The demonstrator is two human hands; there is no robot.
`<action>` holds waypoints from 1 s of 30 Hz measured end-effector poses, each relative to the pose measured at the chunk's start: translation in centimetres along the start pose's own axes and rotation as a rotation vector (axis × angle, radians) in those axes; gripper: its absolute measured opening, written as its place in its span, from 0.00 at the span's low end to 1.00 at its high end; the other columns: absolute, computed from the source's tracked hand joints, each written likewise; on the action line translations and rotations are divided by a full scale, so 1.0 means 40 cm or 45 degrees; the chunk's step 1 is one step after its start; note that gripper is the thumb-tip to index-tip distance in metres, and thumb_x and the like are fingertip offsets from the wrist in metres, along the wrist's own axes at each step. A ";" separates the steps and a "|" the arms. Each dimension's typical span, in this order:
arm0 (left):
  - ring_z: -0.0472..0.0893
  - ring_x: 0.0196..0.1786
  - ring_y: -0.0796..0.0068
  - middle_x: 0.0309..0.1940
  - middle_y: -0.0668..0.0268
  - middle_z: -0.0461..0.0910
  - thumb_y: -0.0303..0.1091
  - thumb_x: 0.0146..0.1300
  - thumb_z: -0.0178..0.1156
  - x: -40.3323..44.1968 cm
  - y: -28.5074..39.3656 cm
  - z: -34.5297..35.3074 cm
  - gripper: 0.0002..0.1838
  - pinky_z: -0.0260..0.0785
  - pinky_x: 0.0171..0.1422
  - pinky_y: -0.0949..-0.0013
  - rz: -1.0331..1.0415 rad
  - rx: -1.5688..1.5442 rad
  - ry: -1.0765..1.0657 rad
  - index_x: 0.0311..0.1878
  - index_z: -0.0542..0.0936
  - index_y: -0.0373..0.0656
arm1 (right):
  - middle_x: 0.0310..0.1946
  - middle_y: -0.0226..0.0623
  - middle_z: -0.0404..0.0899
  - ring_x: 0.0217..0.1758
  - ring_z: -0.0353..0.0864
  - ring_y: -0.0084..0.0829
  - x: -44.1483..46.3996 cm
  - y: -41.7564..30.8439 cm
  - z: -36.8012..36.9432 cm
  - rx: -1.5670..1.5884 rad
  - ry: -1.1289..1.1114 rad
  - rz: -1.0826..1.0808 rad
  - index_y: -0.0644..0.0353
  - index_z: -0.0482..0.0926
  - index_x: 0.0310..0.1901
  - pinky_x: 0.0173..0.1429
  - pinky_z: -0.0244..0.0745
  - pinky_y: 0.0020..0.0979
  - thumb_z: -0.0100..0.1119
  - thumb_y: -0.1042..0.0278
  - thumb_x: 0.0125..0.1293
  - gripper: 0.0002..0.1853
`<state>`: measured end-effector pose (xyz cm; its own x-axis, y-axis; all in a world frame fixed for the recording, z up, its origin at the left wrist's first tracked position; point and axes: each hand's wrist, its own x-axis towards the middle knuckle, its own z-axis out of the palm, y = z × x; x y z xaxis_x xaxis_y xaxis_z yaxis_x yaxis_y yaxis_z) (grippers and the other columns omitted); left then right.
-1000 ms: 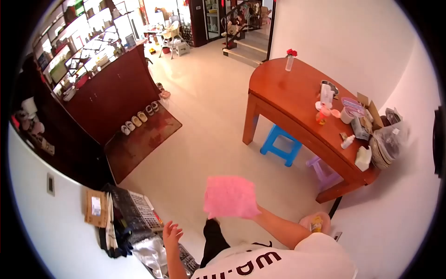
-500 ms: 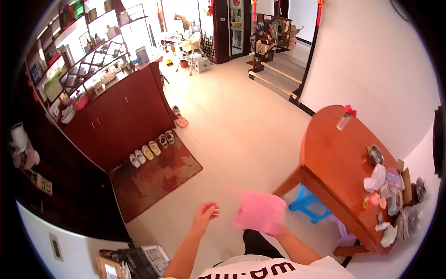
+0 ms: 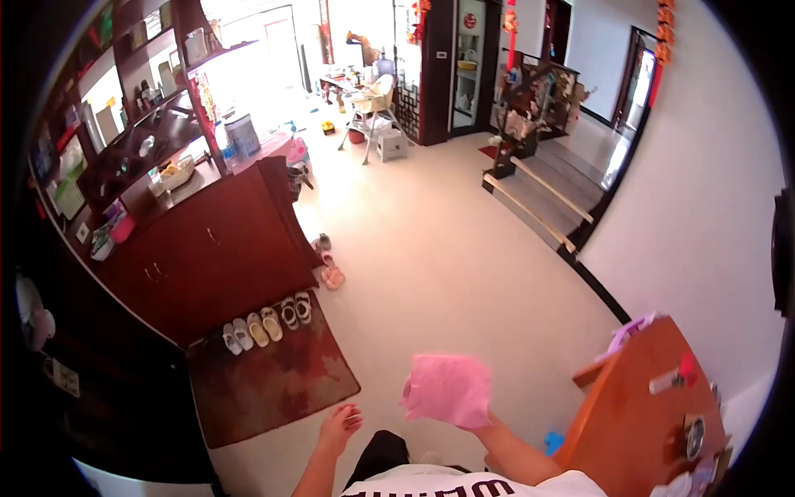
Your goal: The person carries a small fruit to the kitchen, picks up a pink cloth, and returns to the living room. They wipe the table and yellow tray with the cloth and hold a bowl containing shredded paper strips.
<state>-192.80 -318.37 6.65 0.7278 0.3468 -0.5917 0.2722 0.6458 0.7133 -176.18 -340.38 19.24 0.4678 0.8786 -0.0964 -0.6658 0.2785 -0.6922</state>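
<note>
Nearest my camera, at the bottom edge, is a white shirt [image 3: 571, 487] with dark lettering. Just ahead of it I have the pink cloth [image 3: 449, 390] up in the air above the floor, a roughly square sheet in one even pink, with its broad face spread toward me, its edges a little wavy and its corners soft. The right hand [image 3: 485, 427] is behind and under it. I see the wrist come out at the cloth's lower right corner, but the fingers are covered, so I can't tell whether they pinch the cloth or lie flat beneath it. Off to the left, apart from the cloth, the left hand [image 3: 339, 424] has its fingers loosely bent around nothing I can make out.

Against half a second ago, the cloth is still with the right hand but looks sharper, and the gap to the left hand is wider. My view has swung left: the table [image 3: 625, 418] now sits in the lower right, hiding most of the blue stool [image 3: 554, 442]. Beyond, slippers [image 3: 271, 323] line the rug [image 3: 281, 389] before the cabinet [image 3: 232, 265]; farther off, the steps [image 3: 542, 190] show more fully.
</note>
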 end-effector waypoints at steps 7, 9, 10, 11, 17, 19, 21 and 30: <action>0.77 0.36 0.73 0.36 0.65 0.77 0.32 0.65 0.51 0.468 0.188 -0.043 0.08 0.72 0.41 0.71 0.050 -0.404 0.292 0.45 0.73 0.43 | 0.50 0.49 0.70 0.55 0.70 0.49 0.473 -0.139 -0.226 -0.265 0.031 -0.023 0.65 0.67 0.54 0.58 0.67 0.53 0.43 0.51 0.67 0.25; 0.76 0.36 0.73 0.36 0.65 0.77 0.32 0.65 0.51 0.634 0.259 0.011 0.07 0.72 0.40 0.71 -0.010 -0.482 0.298 0.44 0.73 0.43 | 0.49 0.49 0.70 0.54 0.70 0.49 0.595 -0.209 -0.270 -0.289 0.058 -0.011 0.65 0.67 0.54 0.58 0.67 0.53 0.43 0.51 0.66 0.25; 0.77 0.36 0.73 0.35 0.65 0.77 0.32 0.65 0.51 0.711 0.316 0.057 0.07 0.72 0.40 0.71 0.009 -0.513 0.262 0.44 0.74 0.44 | 0.49 0.48 0.70 0.54 0.70 0.49 0.651 -0.255 -0.288 -0.288 0.068 -0.003 0.65 0.67 0.54 0.58 0.67 0.53 0.43 0.51 0.66 0.25; 0.77 0.35 0.73 0.35 0.66 0.77 0.32 0.64 0.52 0.782 0.380 0.093 0.07 0.72 0.40 0.72 0.027 -0.533 0.234 0.43 0.74 0.44 | 0.49 0.48 0.71 0.54 0.70 0.49 0.705 -0.301 -0.303 -0.277 0.076 0.005 0.65 0.67 0.54 0.58 0.67 0.53 0.43 0.51 0.66 0.25; 0.78 0.38 0.74 0.36 0.65 0.77 0.33 0.65 0.52 1.125 0.770 0.397 0.09 0.73 0.44 0.72 0.091 -0.247 -0.097 0.46 0.73 0.43 | 0.48 0.48 0.71 0.54 0.70 0.48 1.024 -0.531 -0.446 -0.062 0.147 -0.010 0.65 0.67 0.54 0.57 0.68 0.52 0.44 0.51 0.66 0.25; 0.78 0.37 0.75 0.37 0.65 0.78 0.33 0.65 0.52 1.256 0.837 0.461 0.10 0.73 0.45 0.72 0.080 -0.247 -0.213 0.47 0.73 0.42 | 0.48 0.48 0.71 0.54 0.70 0.48 1.137 -0.575 -0.523 -0.001 0.174 -0.013 0.65 0.67 0.54 0.56 0.68 0.52 0.44 0.51 0.66 0.25; 0.78 0.38 0.75 0.37 0.65 0.78 0.32 0.65 0.52 1.395 0.849 0.486 0.09 0.73 0.45 0.72 0.074 -0.285 -0.205 0.47 0.73 0.42 | 0.48 0.47 0.71 0.54 0.70 0.48 1.256 -0.622 -0.601 0.083 0.187 0.003 0.65 0.67 0.54 0.56 0.69 0.52 0.44 0.51 0.65 0.25; 0.79 0.36 0.73 0.34 0.64 0.78 0.33 0.63 0.54 1.774 1.093 0.494 0.09 0.74 0.42 0.69 -0.049 -0.549 0.178 0.46 0.73 0.43 | 0.47 0.46 0.72 0.53 0.71 0.48 1.885 -0.986 -0.779 0.325 -0.024 0.258 0.65 0.67 0.54 0.54 0.70 0.51 0.45 0.51 0.65 0.25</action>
<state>-116.83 -278.98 3.28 0.6221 0.3861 -0.6811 -0.0108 0.8741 0.4857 -96.54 -297.23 17.00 0.3015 0.9325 -0.1988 -0.8696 0.1834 -0.4584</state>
